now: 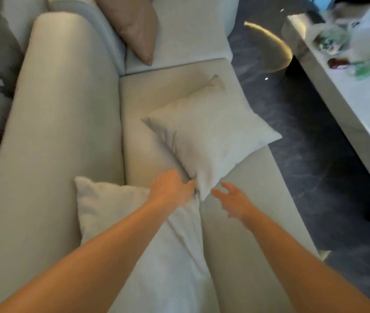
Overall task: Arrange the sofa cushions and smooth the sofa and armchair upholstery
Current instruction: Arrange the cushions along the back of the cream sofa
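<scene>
Down on the cream sofa (62, 123), a white cushion (211, 136) lies turned like a diamond on the seat, one corner pointing back toward the person and another hanging just over the seat's front edge. The left hand (170, 188) is at that near corner, its fingers (189, 185) curled against the cushion's edge; whether they actually pinch the fabric cannot be told, since the picture is soft there. The right hand (231, 202) is just beside the same corner, on its other side, fingers spread wide and holding nothing, not quite touching the cushion. Nearer the person than the white cushion, a second white cushion (120, 213) lies flat on the seat against the sofa's backrest, partly under the left forearm. Beyond the white cushion, on the next seat section, a tan cushion (134, 26) leans upright against the back. Across the dark floor (310, 172) from the white cushion stands a pale table (364, 109) with blurred clutter on it that cannot be made out.
</scene>
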The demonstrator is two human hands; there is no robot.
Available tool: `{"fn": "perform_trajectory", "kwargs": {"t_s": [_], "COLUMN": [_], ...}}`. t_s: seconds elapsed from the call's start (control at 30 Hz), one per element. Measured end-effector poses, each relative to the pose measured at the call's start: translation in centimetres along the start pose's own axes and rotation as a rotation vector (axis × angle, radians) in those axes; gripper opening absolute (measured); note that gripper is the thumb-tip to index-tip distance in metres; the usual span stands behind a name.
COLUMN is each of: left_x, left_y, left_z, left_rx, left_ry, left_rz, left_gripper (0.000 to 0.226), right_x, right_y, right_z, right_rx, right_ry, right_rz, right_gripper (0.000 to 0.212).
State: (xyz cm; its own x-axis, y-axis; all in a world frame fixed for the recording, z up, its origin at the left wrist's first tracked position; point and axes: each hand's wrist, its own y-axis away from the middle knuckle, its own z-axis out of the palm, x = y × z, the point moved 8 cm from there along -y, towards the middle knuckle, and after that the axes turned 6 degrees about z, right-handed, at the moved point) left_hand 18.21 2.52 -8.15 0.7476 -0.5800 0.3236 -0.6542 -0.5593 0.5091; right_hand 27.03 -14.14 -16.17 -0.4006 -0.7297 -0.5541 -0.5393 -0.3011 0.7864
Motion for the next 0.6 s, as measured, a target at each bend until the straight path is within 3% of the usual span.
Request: {"fn": "perform_trajectory", "kwargs": {"t_s": [0.1, 0.2, 0.27, 0.37, 0.43, 0.6], "left_x": [0.6, -0.2, -1.1, -2.6, -2.5, -1.2], "left_y": [-9.2, -17.1, -20.1, -21.1, -20.5, -20.2], "left_z": [2.2, 4.7, 7.0, 10.0, 9.5, 3.8], "left_rx": [0.015, 0.014, -0.026, -0.002, 0.064, 0.262], "left_ry": [0.369, 0.543, 0.752, 1.021, 1.03, 0.794], "left_rz": [-0.167, -0.197, -0.196, -0.274, -0.214, -0.143], "left_gripper": [0.081, 0.128, 0.15, 0.162, 0.152, 0.088], "right_x": [-3.6, -4.9, -4.4, -3.1, -2.1, -4.5], "right_y": [-3.6, -8.3, -11.0, -14.1, -15.1, -15.6], "right_z": [-5.0, -5.6, -3.4, 0.2, 1.0, 1.1], "right_rx": [0.135, 0.239, 0.224, 0.174, 0.201, 0.186], "right_ry": [-0.264, -0.416, -0.52, -0.628, -0.622, -0.723], "right_rz": [0.008, 0.034, 0.067, 0.093, 0.102, 0.118], "right_gripper": [0.068, 0.088, 0.094, 0.097, 0.095, 0.083]}}
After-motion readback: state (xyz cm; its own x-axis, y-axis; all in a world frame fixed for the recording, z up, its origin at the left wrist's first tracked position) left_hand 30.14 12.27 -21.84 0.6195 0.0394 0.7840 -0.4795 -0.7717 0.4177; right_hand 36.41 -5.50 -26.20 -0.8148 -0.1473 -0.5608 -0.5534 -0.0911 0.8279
